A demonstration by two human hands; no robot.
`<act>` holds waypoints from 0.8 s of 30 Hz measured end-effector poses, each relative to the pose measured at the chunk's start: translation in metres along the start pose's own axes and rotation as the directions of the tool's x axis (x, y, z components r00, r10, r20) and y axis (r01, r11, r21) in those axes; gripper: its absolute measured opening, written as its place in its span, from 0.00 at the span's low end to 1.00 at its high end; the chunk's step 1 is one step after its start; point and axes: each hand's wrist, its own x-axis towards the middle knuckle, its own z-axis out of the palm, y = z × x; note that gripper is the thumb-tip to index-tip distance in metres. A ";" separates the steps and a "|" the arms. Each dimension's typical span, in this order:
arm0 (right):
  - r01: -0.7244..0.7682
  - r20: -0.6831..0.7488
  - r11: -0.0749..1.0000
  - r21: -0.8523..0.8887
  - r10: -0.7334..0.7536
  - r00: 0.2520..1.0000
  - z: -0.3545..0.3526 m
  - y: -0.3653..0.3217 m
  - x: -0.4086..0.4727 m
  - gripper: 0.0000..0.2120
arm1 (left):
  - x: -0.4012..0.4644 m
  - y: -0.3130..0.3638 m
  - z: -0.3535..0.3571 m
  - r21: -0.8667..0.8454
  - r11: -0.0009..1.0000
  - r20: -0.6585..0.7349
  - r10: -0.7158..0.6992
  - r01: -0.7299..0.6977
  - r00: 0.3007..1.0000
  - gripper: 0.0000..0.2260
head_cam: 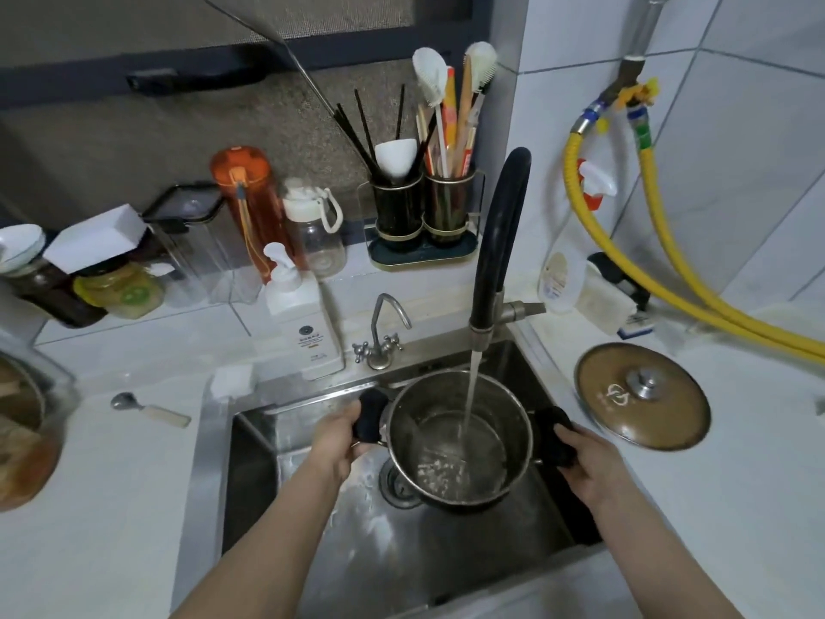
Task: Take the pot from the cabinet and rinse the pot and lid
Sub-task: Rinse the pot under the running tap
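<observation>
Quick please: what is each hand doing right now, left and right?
Left hand: closed around the pot's left handle.
Right hand: closed around the pot's right handle.

The pot is shiny silver steel with black handles. The lid is brownish with a silver knob. The tap spout is black, the hoses yellow, one bottle orange, the soap dispenser white.
</observation>
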 end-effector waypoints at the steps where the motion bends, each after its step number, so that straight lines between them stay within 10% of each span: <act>1: 0.005 -0.005 1.000 0.016 -0.005 1.000 -0.005 -0.002 -0.001 0.08 | -0.001 -0.002 0.006 0.012 1.000 0.024 0.002 -0.002 1.000 0.08; 24: -0.039 -0.149 0.990 -0.136 0.018 0.989 -0.037 -0.009 -0.005 0.14 | -0.008 -0.022 0.013 0.090 0.993 0.077 -0.085 0.078 0.993 0.05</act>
